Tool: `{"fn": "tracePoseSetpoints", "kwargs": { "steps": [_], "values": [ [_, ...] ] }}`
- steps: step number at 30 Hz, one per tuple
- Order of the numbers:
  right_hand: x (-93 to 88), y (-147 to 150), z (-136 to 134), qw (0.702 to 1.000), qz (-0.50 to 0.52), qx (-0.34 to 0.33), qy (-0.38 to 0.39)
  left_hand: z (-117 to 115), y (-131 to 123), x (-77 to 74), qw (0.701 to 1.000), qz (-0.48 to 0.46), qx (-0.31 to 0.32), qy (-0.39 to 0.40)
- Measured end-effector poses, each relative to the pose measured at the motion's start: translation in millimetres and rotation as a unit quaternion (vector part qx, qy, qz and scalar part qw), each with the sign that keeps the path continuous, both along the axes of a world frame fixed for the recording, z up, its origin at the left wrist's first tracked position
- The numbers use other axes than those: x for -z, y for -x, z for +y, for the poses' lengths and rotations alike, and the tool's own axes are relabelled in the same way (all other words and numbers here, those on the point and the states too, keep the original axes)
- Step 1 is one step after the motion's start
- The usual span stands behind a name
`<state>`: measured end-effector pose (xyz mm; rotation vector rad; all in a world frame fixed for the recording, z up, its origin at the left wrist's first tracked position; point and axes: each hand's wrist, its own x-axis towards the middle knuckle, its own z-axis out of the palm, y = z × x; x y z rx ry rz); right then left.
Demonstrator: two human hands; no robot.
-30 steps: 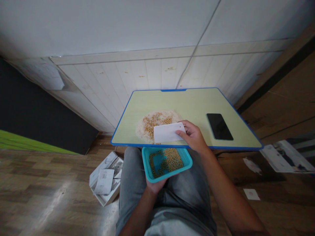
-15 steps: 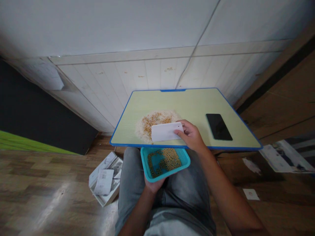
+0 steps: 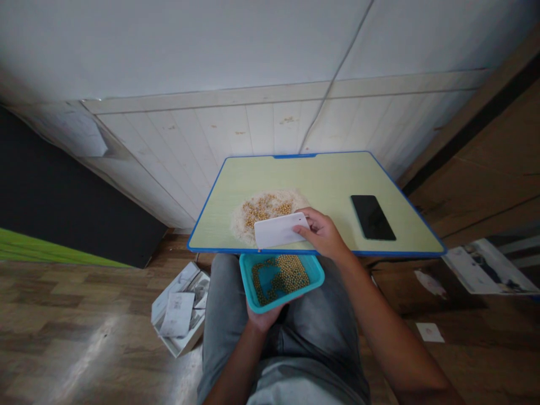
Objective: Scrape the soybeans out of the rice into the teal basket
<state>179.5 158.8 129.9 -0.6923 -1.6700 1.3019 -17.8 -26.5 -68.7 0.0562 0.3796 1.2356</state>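
Observation:
My right hand pinches a white card by its right end, low over the table's front edge. Behind the card, a flat heap of white grains with golden beads mixed in lies on the pale green table. My left hand holds a teal tray from below, just under the table's front edge. Many golden beads lie in the tray, thickest toward its right side. The fingers under the tray are mostly hidden.
A black phone lies on the right part of the table. The table has a blue rim and stands near a white wall. On the floor at the left is an open white box with papers; a small white card lies at the right.
My right hand and the white card have moved slightly left and toward the table's front edge, and the card is more tilted. My left hand still holds the tray in nearly the same place.

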Motion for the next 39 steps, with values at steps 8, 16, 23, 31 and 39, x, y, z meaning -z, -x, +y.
{"fn": "tracePoseSetpoints", "kwargs": {
  "steps": [8,16,23,31,39],
  "values": [
    [4.8,-4.1,-5.6,0.985,0.042,0.165,-0.006,-3.6,-2.7,-16.4,0.997,-0.041,-0.022,0.057],
    [8.1,-3.5,-5.0,0.973,0.043,0.226,-0.011,-4.7,-9.7,-15.1,0.998,-0.054,0.01,-0.001],
    [10.4,-3.9,-3.7,0.967,0.043,0.25,-0.031,-5.6,-10.9,0.9,1.0,-0.03,-0.003,0.006],
    [7.3,-4.8,-6.7,0.976,0.048,0.212,-0.009,-6.5,-9.1,0.1,1.0,-0.014,0.002,-0.008],
    [4.1,-5.4,-8.2,0.981,0.047,0.189,0.004,-5.0,-11.5,6.7,1.0,-0.023,-0.005,-0.014]
  ]
}}
